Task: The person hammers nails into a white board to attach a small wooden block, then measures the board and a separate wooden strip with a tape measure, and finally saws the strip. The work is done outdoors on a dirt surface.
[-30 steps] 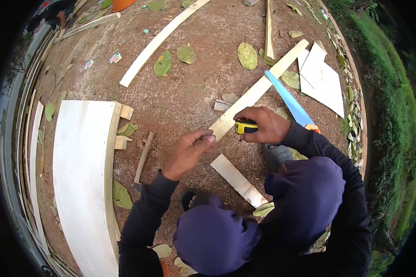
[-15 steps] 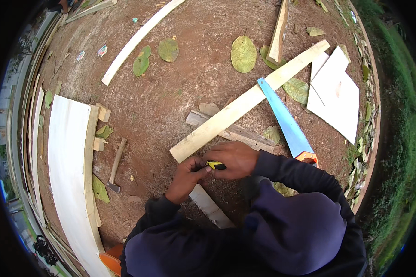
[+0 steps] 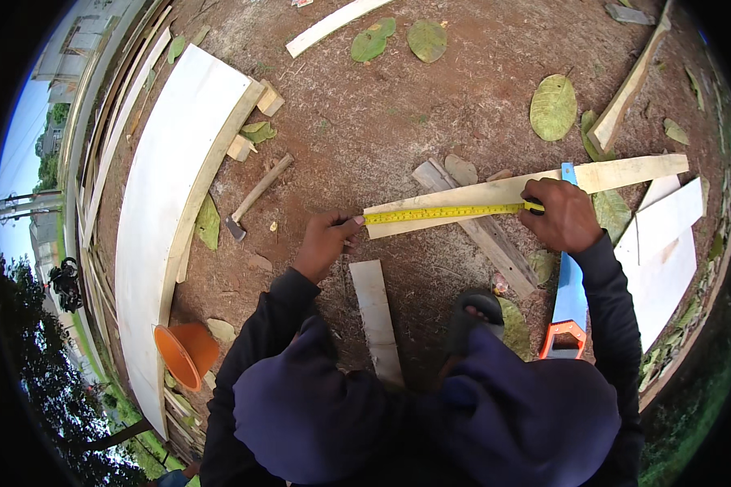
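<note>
A yellow tape measure (image 3: 447, 213) is drawn out along a pale wooden plank (image 3: 495, 193). At the plank's near left end, my left hand (image 3: 326, 243) pinches the tape's tip between thumb and fingers. My right hand (image 3: 562, 216) is wrapped round the tape's dark case, over the plank's right part. The plank rests across a weathered wooden block (image 3: 495, 247). A blue handsaw (image 3: 571, 296) with an orange handle lies beside my right forearm, its upper blade partly hidden by my right hand.
A long white board (image 3: 170, 154) stretches down the left, with an orange bucket (image 3: 188, 355) by its lower end. A hatchet (image 3: 258, 195) lies on the soil. White sheet offcuts (image 3: 666, 260) are at right; a short wooden strip (image 3: 375, 312) is near my legs.
My right hand has moved right, pulling the tape out from its case along the plank. My left hand holds the tip at the plank's end. The view has turned.
</note>
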### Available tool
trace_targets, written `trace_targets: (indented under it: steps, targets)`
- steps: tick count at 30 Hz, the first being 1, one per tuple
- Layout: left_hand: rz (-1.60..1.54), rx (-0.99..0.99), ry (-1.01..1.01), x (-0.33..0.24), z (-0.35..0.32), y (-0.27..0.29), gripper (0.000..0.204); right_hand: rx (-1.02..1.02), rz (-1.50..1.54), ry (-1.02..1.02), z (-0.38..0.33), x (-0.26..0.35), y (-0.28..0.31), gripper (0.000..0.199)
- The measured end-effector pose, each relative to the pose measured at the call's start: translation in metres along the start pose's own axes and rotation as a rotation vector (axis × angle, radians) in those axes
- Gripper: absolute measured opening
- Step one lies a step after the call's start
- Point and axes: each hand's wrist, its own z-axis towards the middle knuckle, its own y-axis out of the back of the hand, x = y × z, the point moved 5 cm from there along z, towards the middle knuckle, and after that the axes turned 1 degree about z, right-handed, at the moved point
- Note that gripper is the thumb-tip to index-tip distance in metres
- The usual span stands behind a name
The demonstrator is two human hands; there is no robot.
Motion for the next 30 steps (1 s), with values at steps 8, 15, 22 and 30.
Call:
trace_targets:
  steps: [8, 15, 22, 30]
  targets:
    - [-0.207, 0.158, 0.1, 0.002, 0.002, -0.034, 0.043, 0.0, 0.003, -0.041, -0.009, -0.028, -0.005, 0.027]
    - [-0.365, 0.138, 0.036, 0.021, 0.001, -0.017, 0.034, -0.038, 0.041, 0.04, 0.002, -0.007, -0.013, 0.023]
    - [-0.424, -0.121, -0.021, 0.05, -0.031, 0.126, 0.031, -0.044, 0.002, 0.115, 0.027, 0.031, -0.009, 0.02]
    - [-0.369, -0.166, -0.034, 0.093, -0.039, 0.196, 0.037, 0.015, 0.011, 0.192, 0.048, 0.044, -0.02, 0.02]
